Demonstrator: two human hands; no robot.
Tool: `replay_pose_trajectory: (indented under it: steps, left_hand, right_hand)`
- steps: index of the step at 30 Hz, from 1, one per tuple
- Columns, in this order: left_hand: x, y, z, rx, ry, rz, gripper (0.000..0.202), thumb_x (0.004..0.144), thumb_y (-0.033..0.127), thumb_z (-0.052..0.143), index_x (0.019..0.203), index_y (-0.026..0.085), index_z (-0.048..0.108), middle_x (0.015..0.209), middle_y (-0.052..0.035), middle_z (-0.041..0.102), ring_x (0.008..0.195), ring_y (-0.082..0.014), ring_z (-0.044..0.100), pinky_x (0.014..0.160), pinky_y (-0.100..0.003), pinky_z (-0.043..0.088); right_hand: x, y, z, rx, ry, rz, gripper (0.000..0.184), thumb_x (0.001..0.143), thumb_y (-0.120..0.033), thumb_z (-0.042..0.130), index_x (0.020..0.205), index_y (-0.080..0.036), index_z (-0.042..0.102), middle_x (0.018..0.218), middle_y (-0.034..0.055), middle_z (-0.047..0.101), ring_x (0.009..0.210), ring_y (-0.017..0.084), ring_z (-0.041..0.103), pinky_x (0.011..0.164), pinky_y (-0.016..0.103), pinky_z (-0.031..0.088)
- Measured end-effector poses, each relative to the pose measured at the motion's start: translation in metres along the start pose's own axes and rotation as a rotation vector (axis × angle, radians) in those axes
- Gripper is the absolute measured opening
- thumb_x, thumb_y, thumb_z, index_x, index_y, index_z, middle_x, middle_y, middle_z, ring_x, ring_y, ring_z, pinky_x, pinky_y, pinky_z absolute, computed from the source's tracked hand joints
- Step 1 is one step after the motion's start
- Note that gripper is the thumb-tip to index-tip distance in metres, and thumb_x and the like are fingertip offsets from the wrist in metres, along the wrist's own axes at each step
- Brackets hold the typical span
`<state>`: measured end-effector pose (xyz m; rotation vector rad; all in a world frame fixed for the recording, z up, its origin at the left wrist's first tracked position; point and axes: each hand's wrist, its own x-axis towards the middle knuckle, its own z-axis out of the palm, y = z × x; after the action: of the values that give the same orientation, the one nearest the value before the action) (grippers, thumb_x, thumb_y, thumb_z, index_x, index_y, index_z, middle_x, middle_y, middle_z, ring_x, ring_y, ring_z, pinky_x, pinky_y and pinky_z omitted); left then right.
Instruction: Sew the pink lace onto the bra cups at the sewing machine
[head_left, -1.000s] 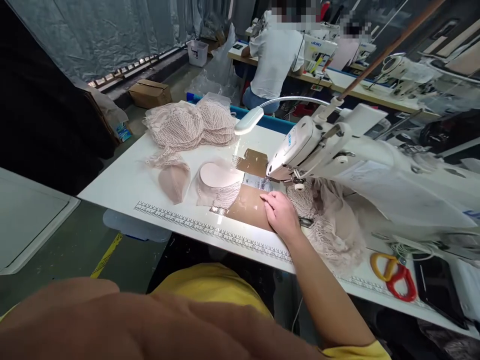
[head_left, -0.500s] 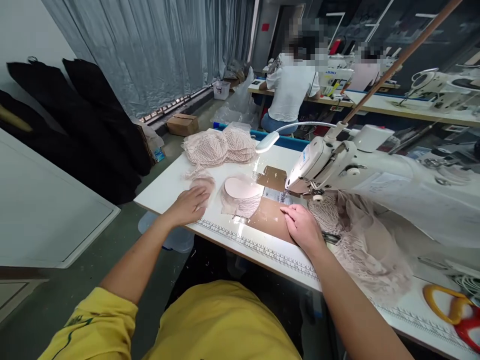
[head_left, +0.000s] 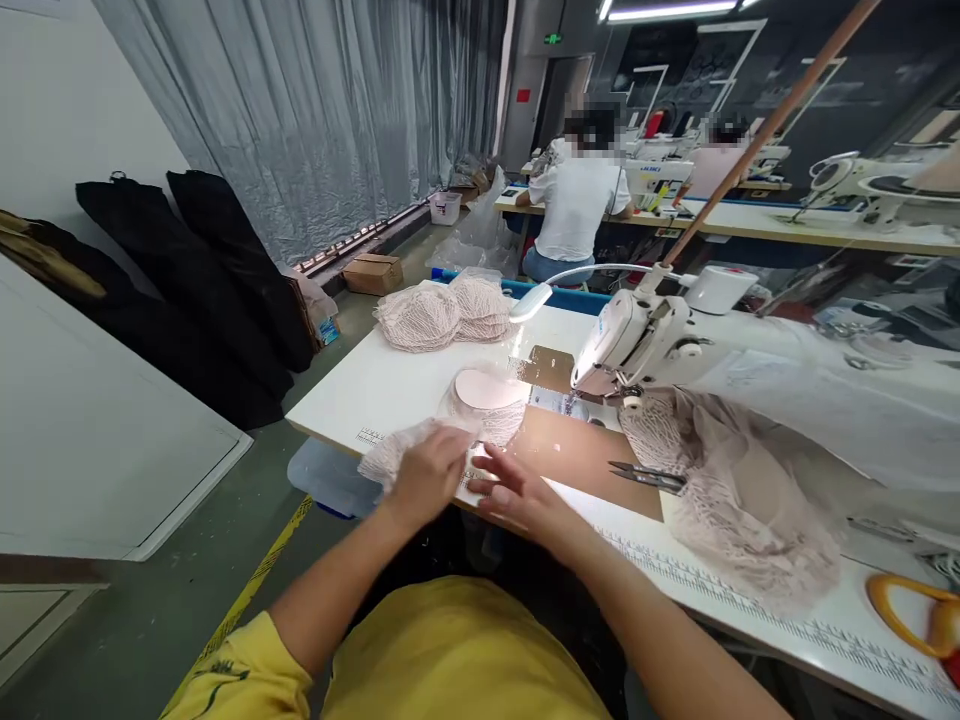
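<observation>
My left hand (head_left: 429, 468) is closed on a pale pink lace piece (head_left: 391, 452) at the table's front edge; part of the lace lies under the hand. Just right of it, my right hand (head_left: 521, 492) hovers with its fingers apart and nothing visible in them. Beyond both hands a smooth pink cup (head_left: 481, 388) rests on lace. Thread snips (head_left: 646, 477) lie on the brown plate (head_left: 570, 450) in front of the sewing machine (head_left: 637, 340). More lace and sheer fabric (head_left: 750, 510) is bunched to the right.
Stacked lace cups (head_left: 424, 315) sit at the table's back left. A small lamp (head_left: 531, 302) lights the needle area. Orange-handled scissors (head_left: 896, 610) lie at the far right. A clear plastic bin (head_left: 330, 480) is below the left edge. Another person (head_left: 574, 205) sits at a table ahead.
My left hand has drawn the lace piece toward me and right, to the table's edge. My right hand has left the brown plate and moved left beside it, uncovering the snips.
</observation>
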<state>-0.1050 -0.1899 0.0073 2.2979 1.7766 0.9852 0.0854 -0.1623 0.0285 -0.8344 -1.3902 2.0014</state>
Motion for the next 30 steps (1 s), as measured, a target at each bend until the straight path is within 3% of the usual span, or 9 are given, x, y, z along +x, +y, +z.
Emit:
replay_pose_trajectory:
  steps: [2, 5, 9, 11, 14, 17, 20, 25, 30]
  left_hand:
    - [-0.004, 0.027, 0.008, -0.142, -0.029, 0.050, 0.041, 0.090, 0.022, 0.043, 0.129, 0.015, 0.049, 0.117, -0.0137, 0.060, 0.107, -0.0240, 0.058, 0.090, -0.040, 0.050]
    - [0.000, 0.048, -0.001, -0.340, -0.115, 0.130, 0.042, 0.088, 0.027, 0.049, 0.129, 0.016, 0.049, 0.118, -0.0127, 0.061, 0.109, -0.0228, 0.057, 0.094, -0.038, 0.049]
    - [0.016, 0.043, -0.017, -0.355, -0.055, 0.076, 0.047, 0.084, 0.037, 0.057, 0.127, 0.018, 0.051, 0.129, -0.0131, 0.054, 0.120, -0.0277, 0.048, 0.105, -0.045, 0.038]
    - [0.022, 0.037, -0.015, -0.469, -0.178, 0.005, 0.049, 0.085, 0.044, 0.056, 0.126, 0.018, 0.052, 0.127, -0.0127, 0.056, 0.117, -0.0280, 0.050, 0.102, -0.044, 0.039]
    - [0.026, 0.035, -0.003, -0.713, -0.333, -0.124, 0.038, 0.093, 0.046, 0.042, 0.109, 0.016, 0.059, 0.100, -0.0070, 0.064, 0.091, -0.0197, 0.059, 0.079, -0.030, 0.048]
    - [0.027, 0.042, 0.008, -0.730, -0.173, -0.214, 0.036, 0.093, 0.045, 0.041, 0.080, 0.016, 0.056, 0.070, 0.0006, 0.053, 0.067, -0.0124, 0.049, 0.062, -0.023, 0.041]
    - [0.029, 0.054, 0.014, -0.744, -0.111, -0.191, 0.034, 0.094, 0.043, 0.041, 0.074, 0.017, 0.049, 0.064, 0.0032, 0.043, 0.061, -0.0104, 0.042, 0.059, -0.023, 0.035]
    - [0.044, 0.070, 0.027, -0.757, -0.149, -0.081, 0.031, 0.096, 0.039, 0.038, 0.075, 0.018, 0.047, 0.064, 0.0033, 0.042, 0.061, -0.0105, 0.041, 0.059, -0.023, 0.036]
    - [0.080, 0.050, 0.032, -0.402, -0.178, 0.078, 0.026, 0.094, 0.038, 0.038, 0.092, 0.018, 0.054, 0.087, -0.0040, 0.059, 0.084, -0.0173, 0.055, 0.077, -0.031, 0.046]
  right_hand:
    - [0.005, 0.011, 0.018, 0.211, 0.076, -0.012, 0.044, 0.071, -0.048, 0.073, 0.105, -0.021, 0.064, 0.102, 0.0065, 0.068, 0.091, 0.021, 0.065, 0.078, 0.035, 0.053]
    - [0.009, 0.019, 0.018, 0.413, 0.258, -0.025, 0.035, 0.074, -0.051, 0.068, 0.084, -0.018, 0.065, 0.076, 0.0028, 0.069, 0.069, 0.017, 0.064, 0.063, 0.028, 0.051]
    - [-0.002, 0.017, 0.002, 0.430, 0.304, -0.062, 0.032, 0.072, -0.045, 0.072, 0.089, -0.018, 0.067, 0.072, 0.0004, 0.068, 0.061, 0.014, 0.061, 0.058, 0.026, 0.048]
    - [-0.010, 0.014, -0.002, 0.418, 0.260, -0.048, 0.035, 0.072, -0.045, 0.072, 0.095, -0.019, 0.067, 0.078, 0.0021, 0.070, 0.067, 0.017, 0.063, 0.064, 0.029, 0.050]
    - [-0.017, 0.009, -0.006, 0.368, 0.227, -0.044, 0.036, 0.068, -0.040, 0.074, 0.095, -0.017, 0.067, 0.079, 0.0035, 0.071, 0.070, 0.020, 0.064, 0.069, 0.034, 0.050]
    - [-0.018, 0.009, -0.012, 0.312, 0.290, -0.089, 0.027, 0.061, -0.023, 0.073, 0.087, -0.018, 0.067, 0.072, 0.0000, 0.068, 0.066, 0.017, 0.060, 0.067, 0.030, 0.049]
    - [-0.014, 0.013, -0.020, 0.343, 0.485, -0.176, 0.020, 0.057, -0.013, 0.064, 0.075, -0.020, 0.063, 0.064, -0.0036, 0.063, 0.060, 0.013, 0.054, 0.059, 0.024, 0.045]
    - [-0.014, 0.014, -0.019, 0.422, 0.716, -0.294, 0.012, 0.070, -0.034, 0.058, 0.071, -0.022, 0.055, 0.063, -0.0031, 0.059, 0.060, 0.015, 0.053, 0.055, 0.026, 0.045]
    - [-0.031, -0.004, -0.017, 0.337, 0.465, -0.199, 0.035, 0.069, -0.044, 0.070, 0.096, -0.023, 0.062, 0.079, 0.0022, 0.068, 0.075, 0.023, 0.063, 0.066, 0.034, 0.050]
